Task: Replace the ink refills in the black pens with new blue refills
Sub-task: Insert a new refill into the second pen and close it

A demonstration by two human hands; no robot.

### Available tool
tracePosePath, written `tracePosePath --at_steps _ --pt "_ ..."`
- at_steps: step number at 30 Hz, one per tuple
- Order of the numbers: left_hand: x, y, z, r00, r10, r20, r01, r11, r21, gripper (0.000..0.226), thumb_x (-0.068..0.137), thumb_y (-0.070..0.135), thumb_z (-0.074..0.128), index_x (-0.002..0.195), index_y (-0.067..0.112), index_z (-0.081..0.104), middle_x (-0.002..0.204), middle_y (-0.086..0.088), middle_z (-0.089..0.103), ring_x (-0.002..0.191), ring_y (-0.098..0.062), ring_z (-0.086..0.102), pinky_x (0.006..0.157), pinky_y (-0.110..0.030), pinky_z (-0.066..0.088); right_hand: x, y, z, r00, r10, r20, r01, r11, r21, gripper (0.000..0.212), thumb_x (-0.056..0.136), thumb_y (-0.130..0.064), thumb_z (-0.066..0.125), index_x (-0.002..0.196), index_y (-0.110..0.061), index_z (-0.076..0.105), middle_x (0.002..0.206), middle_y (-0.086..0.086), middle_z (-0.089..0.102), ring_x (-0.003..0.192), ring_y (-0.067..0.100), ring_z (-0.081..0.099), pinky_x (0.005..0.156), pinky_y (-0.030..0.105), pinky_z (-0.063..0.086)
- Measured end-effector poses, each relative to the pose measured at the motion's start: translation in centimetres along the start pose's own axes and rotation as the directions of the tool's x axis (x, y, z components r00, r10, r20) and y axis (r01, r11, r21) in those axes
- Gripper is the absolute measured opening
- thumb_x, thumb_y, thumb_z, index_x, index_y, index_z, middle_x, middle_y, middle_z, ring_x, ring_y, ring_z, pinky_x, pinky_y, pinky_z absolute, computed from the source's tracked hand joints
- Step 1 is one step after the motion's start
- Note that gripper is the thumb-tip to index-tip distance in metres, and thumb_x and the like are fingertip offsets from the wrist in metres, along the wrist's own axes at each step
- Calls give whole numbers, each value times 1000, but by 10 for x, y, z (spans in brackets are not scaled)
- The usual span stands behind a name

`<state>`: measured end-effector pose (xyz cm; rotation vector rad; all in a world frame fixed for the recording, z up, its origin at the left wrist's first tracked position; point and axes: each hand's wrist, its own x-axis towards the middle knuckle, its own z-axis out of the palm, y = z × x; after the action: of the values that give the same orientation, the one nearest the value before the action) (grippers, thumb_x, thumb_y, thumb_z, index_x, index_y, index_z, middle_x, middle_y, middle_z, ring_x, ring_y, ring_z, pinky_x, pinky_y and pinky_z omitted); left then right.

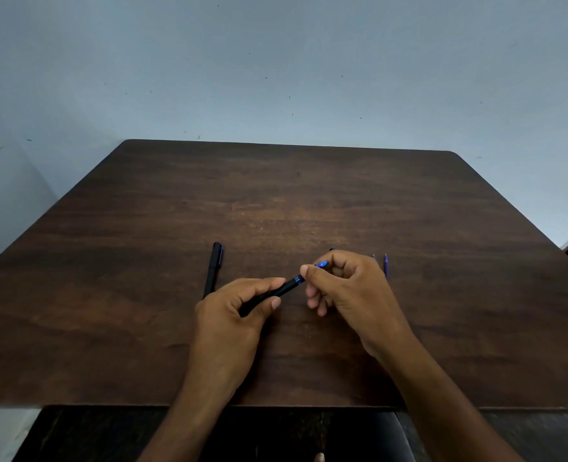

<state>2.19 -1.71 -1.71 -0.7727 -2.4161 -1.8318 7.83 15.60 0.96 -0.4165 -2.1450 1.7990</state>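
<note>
Left hand (232, 311) grips matte black pen barrel (277, 292) above the dark woodgrain table (109, 295). Right hand (345, 285) pinches the blue tip section (320, 265) at the barrel's mouth. Capped black pen (213, 268) lies left; thin blue refill (385, 265) lies right.

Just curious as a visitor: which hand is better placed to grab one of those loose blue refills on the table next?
Probably the right hand: the blue refills lie just beyond it, while the left hand grips the black pen barrel on the far side.
</note>
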Motion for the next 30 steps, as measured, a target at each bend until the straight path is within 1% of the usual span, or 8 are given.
tracePosePath --at_steps 4,9,12,15,18,25,28,30 --pt "-1 0 0 1000 4 16 -5 1000 22 37 83 7 78 102 39 77 102 30 73 99 10 66 87 -5 46 1 -1 2 1000 9 3 -8 988 -153 35 91 -41 67 67 -17 64 55 -1 66 46 8 59 47 19 46" --pt "0 -1 -1 1000 7 1 -7 1000 7 36 83 7 78 103 37 77 101 28 74 99 9 68 89 -10 49 0 -4 1 999 44 -14 -45 995 -90 51 71 -66 73 71 -15 68 54 -1 66 44 8 56 42 17 43" --pt "0 -1 -1 1000 6 -3 -6 1000 -6 36 84 7 78 103 37 77 101 28 75 99 9 68 88 -9 49 -2 -2 -4 999 41 15 -43 986 164 37 72 -41 87 98 -19 73 68 9 67 53 23 55 45 29 45" --pt "1 -3 -1 1000 -11 -2 11 1000 -5 34 84 7 78 103 35 78 101 27 74 99 8 68 87 -8 48 -2 2 -9 999 4 45 -17 955 296 23 78 -13 77 101 -15 76 69 13 66 58 30 54 50 34 46" --pt "1 -4 -1 1000 -8 -4 8 1000 -7 33 84 7 77 103 34 78 101 27 74 98 8 68 86 -6 48 -2 4 -9 999 14 37 -24 961 274 18 78 -18 78 94 -10 78 68 13 67 59 31 55 53 35 47" --pt "1 -3 -1 1000 -5 4 5 1000 -19 34 85 6 77 104 35 77 101 25 75 100 6 68 87 -9 49 -1 1 -2 998 21 -61 -13 991 137 35 73 -43 85 71 -12 69 61 7 68 50 24 57 49 31 50" --pt "1 -4 -1 1000 -3 4 3 1000 -30 37 85 5 77 103 37 77 101 25 75 99 6 68 85 -9 49 -3 -1 -3 999 14 -35 -10 993 121 44 65 -46 88 92 -15 71 66 3 69 51 16 59 50 24 51" --pt "1 -4 -1 1000 -11 3 11 999 -30 38 85 6 77 102 39 76 100 26 75 99 7 68 85 -8 49 -3 0 -6 1000 8 28 -15 972 236 48 70 -28 90 113 -18 70 78 5 70 61 19 62 56 27 52"
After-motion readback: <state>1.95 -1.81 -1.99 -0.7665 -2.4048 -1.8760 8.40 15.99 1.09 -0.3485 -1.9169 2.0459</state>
